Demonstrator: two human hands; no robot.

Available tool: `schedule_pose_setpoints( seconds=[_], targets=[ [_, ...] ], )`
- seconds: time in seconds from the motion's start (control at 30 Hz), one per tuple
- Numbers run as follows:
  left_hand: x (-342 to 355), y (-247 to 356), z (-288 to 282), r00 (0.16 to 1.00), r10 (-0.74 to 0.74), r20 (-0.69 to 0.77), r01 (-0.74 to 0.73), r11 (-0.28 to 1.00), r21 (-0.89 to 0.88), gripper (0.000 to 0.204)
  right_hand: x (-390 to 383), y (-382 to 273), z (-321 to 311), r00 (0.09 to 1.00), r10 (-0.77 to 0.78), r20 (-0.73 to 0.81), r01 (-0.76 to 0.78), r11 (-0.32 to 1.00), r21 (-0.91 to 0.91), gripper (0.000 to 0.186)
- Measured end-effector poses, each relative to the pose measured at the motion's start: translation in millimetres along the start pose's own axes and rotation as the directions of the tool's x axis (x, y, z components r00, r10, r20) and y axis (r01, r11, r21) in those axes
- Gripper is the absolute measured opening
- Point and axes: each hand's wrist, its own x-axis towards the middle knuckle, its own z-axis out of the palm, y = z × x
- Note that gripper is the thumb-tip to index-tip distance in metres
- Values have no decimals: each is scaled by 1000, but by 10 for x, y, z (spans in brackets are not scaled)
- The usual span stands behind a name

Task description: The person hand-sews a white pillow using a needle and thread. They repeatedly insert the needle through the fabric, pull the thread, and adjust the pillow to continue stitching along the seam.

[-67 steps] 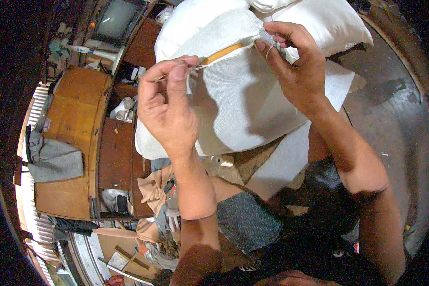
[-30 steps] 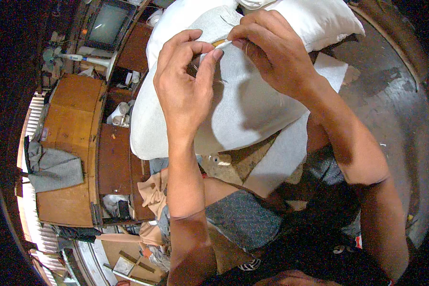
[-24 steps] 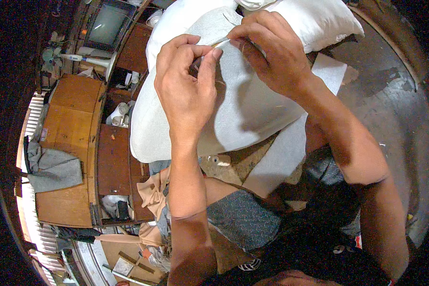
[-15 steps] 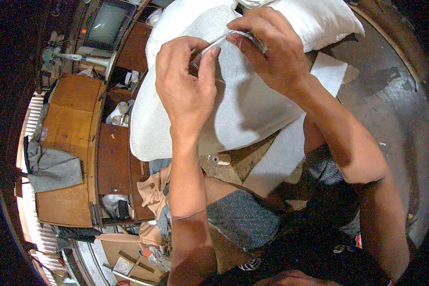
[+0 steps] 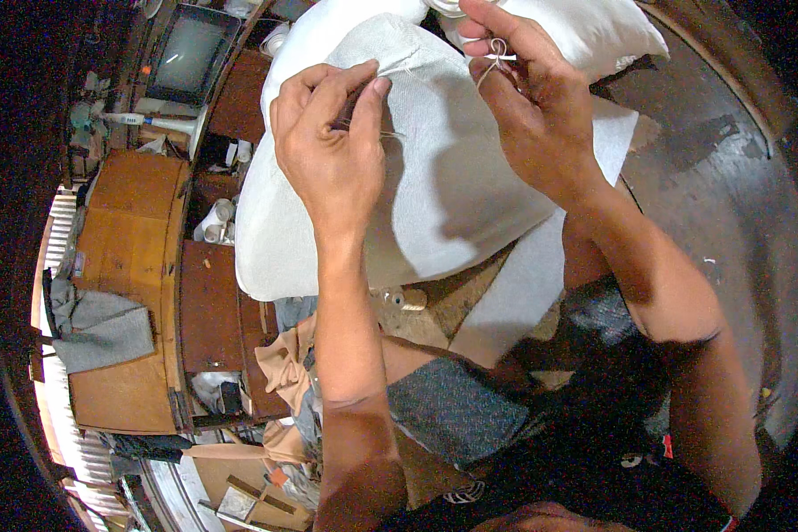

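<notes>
A large stuffed cushion in pale off-white fabric lies before me, under both hands. My left hand is closed in a pinch above its upper part, thumb against fingertips. Fine thread ends stick out beside the left palm. Raised farther right, my right hand grips a thin white thread, which makes a small loop above the thumb. Its upper fingers are stretched out. Whether a needle is in either hand is too small to tell.
A white pillow lies at the back right. From under the cushion a white fabric strip runs towards my legs, near a thread spool. Wooden cabinets stand at the left, with a grey cloth on one.
My hands have drawn apart: the right went to the right and slightly up with the thread, the left slightly left. The strand stretched between them before no longer shows there.
</notes>
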Motion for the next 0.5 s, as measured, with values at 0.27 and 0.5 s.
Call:
schedule_pose_setpoints(
  seconds=[0.27,0.5],
  targets=[
    [-76,102,-57,1000,-14,-6,14,999,-30,14,45,40,67,959,-252,130,274,940,-205,26],
    [-98,127,-81,997,76,22,-76,997,29,14,83,177,139,957,-264,120,284,937,-205,23]
  ],
)
